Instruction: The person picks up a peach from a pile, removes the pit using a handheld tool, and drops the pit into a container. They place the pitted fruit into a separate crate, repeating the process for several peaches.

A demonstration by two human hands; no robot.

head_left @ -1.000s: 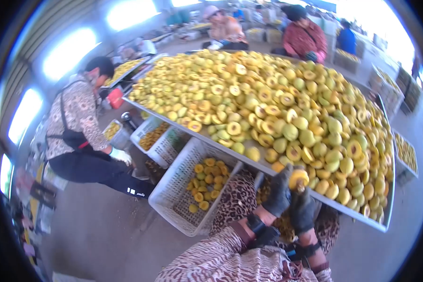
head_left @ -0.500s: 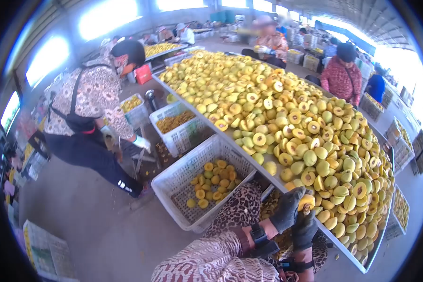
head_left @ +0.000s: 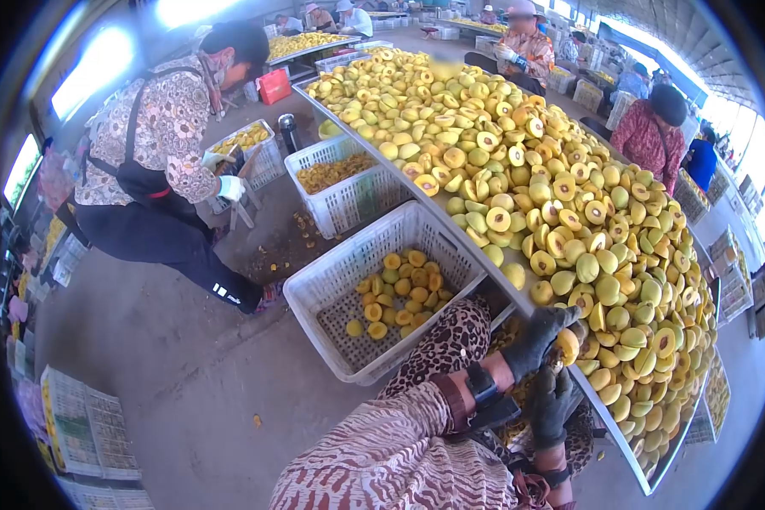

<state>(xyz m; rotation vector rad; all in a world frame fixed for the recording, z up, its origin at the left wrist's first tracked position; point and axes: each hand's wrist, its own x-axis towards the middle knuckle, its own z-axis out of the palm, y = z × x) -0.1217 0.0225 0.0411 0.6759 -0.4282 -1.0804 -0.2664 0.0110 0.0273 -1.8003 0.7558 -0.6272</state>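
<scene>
A: Your left hand, in its dark knit glove, curls closed around a yellow halved peach at the near edge of the long metal sorting table. Your right hand, also gloved, sits just below it, fingers bent; whether it grips a tool or anything else, I cannot tell.

B: So how do you handle this piece well?

A: Keep the peach seated in your left palm with the cut face toward you, and brace both wrists close together so the fruit does not twist. Work over your lap, not over the heap of halved yellow-green peaches just beyond your knuckles, or scraps fall into it.

B: And the finished pieces?

A: The white slotted plastic crate, to the left of your left hand and below the table edge, already holds some yellow peach halves.

B: Any writing to read?

A: Only small white lettering on the dark trouser leg of the crouching person far to your left, too small to read.
</scene>
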